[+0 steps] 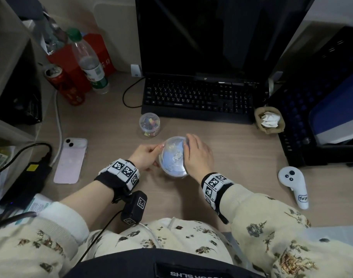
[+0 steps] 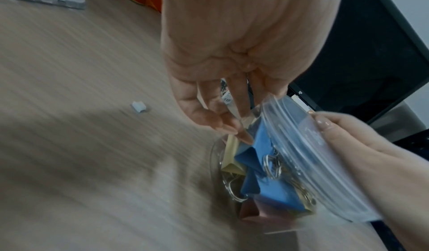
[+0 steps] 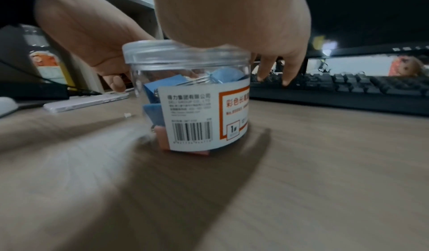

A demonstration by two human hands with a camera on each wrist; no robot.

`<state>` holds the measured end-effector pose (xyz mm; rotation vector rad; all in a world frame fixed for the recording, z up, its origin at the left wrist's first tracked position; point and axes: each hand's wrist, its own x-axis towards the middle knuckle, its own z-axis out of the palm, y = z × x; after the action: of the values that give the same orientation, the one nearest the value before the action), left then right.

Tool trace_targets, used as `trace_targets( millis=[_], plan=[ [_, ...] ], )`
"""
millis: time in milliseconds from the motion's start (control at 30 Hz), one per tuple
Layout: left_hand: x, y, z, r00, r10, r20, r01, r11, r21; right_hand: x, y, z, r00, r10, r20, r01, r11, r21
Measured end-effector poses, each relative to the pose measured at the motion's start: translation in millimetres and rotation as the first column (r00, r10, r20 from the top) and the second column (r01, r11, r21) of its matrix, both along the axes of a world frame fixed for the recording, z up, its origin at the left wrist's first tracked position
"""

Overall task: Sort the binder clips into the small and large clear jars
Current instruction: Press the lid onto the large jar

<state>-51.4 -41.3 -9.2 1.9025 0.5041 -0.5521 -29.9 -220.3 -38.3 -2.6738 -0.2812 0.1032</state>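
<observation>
Together, left hand [image 1: 144, 157] and right hand [image 1: 198, 154] grip the large jar [image 1: 174, 157].

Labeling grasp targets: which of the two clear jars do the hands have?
The large jar nearest the person: left hand and right hand flank it. The small jar stands untouched by the keyboard.

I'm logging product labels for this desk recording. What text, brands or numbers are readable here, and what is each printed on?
"PASON": front edge of the black keyboard.
"1#": boxed at the bottom of the white label on the large clear jar.
"彩色长": orange heading on that label, cut off at its edge.
"SLHS": upside down on the dark garment tag.
Handwriting on the white controller: unclear.
Barcode digits and label small print: blurred.
</observation>
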Motion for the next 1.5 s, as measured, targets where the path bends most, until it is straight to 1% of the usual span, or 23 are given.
trace_targets(
  millis=[33,100,167,200,267,300,367,433,533,667,767,867,933,967,1033,1067,1133,1167,1200,1267,1333,1400,1500],
  plan=[
    [0,0,0,1.000,-0.001,0.002,0.001,1.000,0.004,0,0,2,0.999,0.037,0.015,-0.036,0.999,-0.015],
    [0,1,-1,1.000,-0.002,0.003,0.002,1.000,0.003,2,0,7,0.986,0.165,-0.011,-0.166,0.985,-0.042],
    [0,0,-2,1.000,-0.008,-0.001,0.008,1.000,-0.007,4,-3,12,0.944,0.321,-0.072,-0.324,0.945,-0.033],
    [0,1,-3,1.000,-0.010,0.003,0.010,1.000,-0.008,5,-5,15,0.916,0.380,-0.130,-0.385,0.923,-0.016],
    [0,1,-4,1.000,-0.005,0.013,0.005,1.000,-0.007,9,-9,21,0.856,0.437,-0.277,-0.454,0.891,0.006],
    [0,1,-5,1.000,-0.004,0.020,0.005,1.000,-0.007,11,-10,23,0.831,0.455,-0.319,-0.486,0.874,-0.020],
    [-1,0,-6,1.000,-0.007,0.028,0.007,1.000,-0.007,13,-10,27,0.806,0.480,-0.345,-0.545,0.830,-0.119],
    [-1,0,-7,0.999,0.003,0.033,-0.003,1.000,-0.012,11,-8,29,0.819,0.454,-0.351,-0.533,0.828,-0.172],
    [-1,1,-8,0.999,-0.009,0.042,0.009,1.000,-0.007,3,-2,28,0.860,0.353,-0.369,-0.444,0.874,-0.197],
    [-2,3,-7,0.995,-0.075,0.071,0.076,0.997,-0.006,-9,8,30,0.896,0.199,-0.398,-0.304,0.927,-0.221],
    [-3,4,-5,0.991,-0.108,0.076,0.107,0.994,0.011,-20,20,29,0.923,0.057,-0.381,-0.185,0.934,-0.307],
    [-2,5,-2,0.990,-0.116,0.074,0.115,0.993,0.019,-22,26,32,0.911,-0.007,-0.412,-0.153,0.922,-0.355],
    [0,6,0,0.992,-0.117,0.053,0.115,0.993,0.034,-17,24,40,0.889,0.001,-0.458,-0.182,0.918,-0.351],
    [0,7,0,0.992,-0.120,0.039,0.118,0.992,0.042,-13,22,44,0.878,0.029,-0.478,-0.210,0.920,-0.330],
    [1,10,-4,0.990,-0.143,0.019,0.141,0.988,0.062,-5,17,52,0.854,0.151,-0.498,-0.318,0.909,-0.268],
    [0,11,-6,0.987,-0.161,0.012,0.160,0.985,0.072,-1,15,57,0.831,0.232,-0.506,-0.399,0.882,-0.251],
    [-2,12,-9,0.981,-0.193,0.017,0.192,0.979,0.072,7,12,61,0.772,0.357,-0.526,-0.553,0.786,-0.278],
    [-2,12,-10,0.977,-0.214,0.026,0.212,0.975,0.066,9,11,62,0.757,0.386,-0.528,-0.596,0.740,-0.313],
    [-3,11,-9,0.970,-0.239,0.034,0.237,0.970,0.063,10,11,62,0.755,0.400,-0.520,-0.613,0.712,-0.343],
    [-2,11,-7,0.959,-0.280,0.035,0.278,0.958,0.064,9,9,62,0.768,0.412,-0.491,-0.605,0.720,-0.342],
    [0,13,-6,0.953,-0.302,0.003,0.302,0.951,0.065,7,8,61,0.788,0.403,-0.465,-0.570,0.762,-0.306],
    [2,14,-5,0.954,-0.301,-0.020,0.301,0.952,0.051,4,6,59,0.820,0.369,-0.437,-0.519,0.802,-0.295],
    [2,13,-4,0.962,-0.271,-0.020,0.272,0.962,0.023,-2,9,56,0.870,0.275,-0.410,-0.426,0.837,-0.344]
  ],
)
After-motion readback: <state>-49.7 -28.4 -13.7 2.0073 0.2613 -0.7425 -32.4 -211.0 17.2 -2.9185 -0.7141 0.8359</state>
